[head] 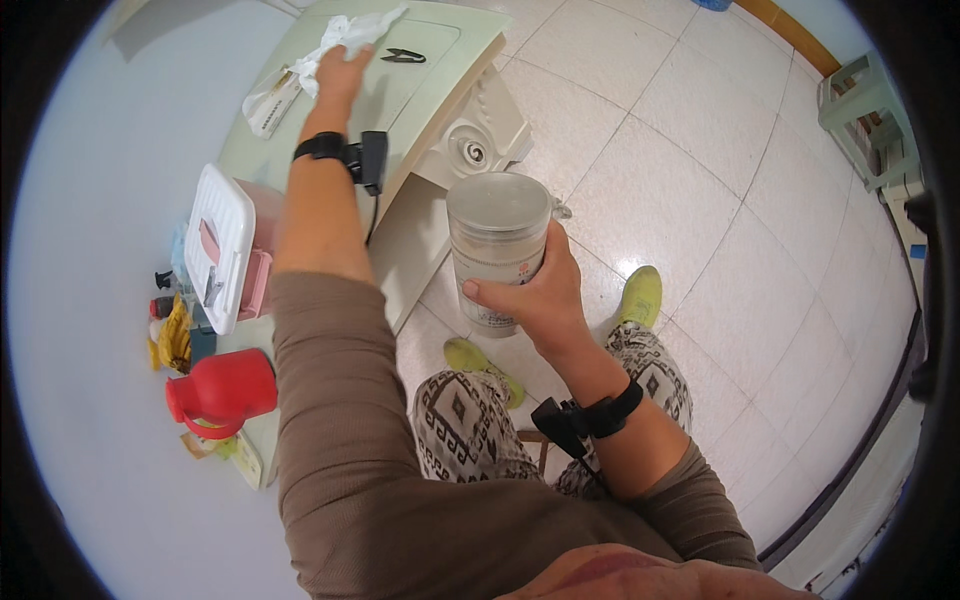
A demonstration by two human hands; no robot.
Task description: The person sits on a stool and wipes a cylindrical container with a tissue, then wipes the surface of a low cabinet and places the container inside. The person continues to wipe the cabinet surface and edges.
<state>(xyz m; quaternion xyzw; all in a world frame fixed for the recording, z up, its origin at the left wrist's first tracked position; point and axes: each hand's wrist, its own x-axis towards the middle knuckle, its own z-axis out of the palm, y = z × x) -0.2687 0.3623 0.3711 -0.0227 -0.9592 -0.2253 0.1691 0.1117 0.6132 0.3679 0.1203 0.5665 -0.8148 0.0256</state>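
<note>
My right hand [544, 300] grips a clear plastic jar [487, 247] around its side, with the thumb across the front. The jar is upright in front of my knees, its lid [499, 201] on, and its wall bears printing. My left hand [341, 79] reaches over the pale green tabletop [427, 97] and touches a crumpled white plastic bag [356, 31]; whether the fingers close on it is unclear. Beside that hand lies a small white box [274, 105], partly under the plastic. Black thread snips [403, 56] lie to the right of the hand.
Along the wall stand a pink storage box with a white lid [225, 247], bananas [176, 334] and a red jug [232, 386]. A carved table corner [472, 150] juts out beyond the jar. A plastic stool [866, 124] stands far right on the tiled floor [690, 195].
</note>
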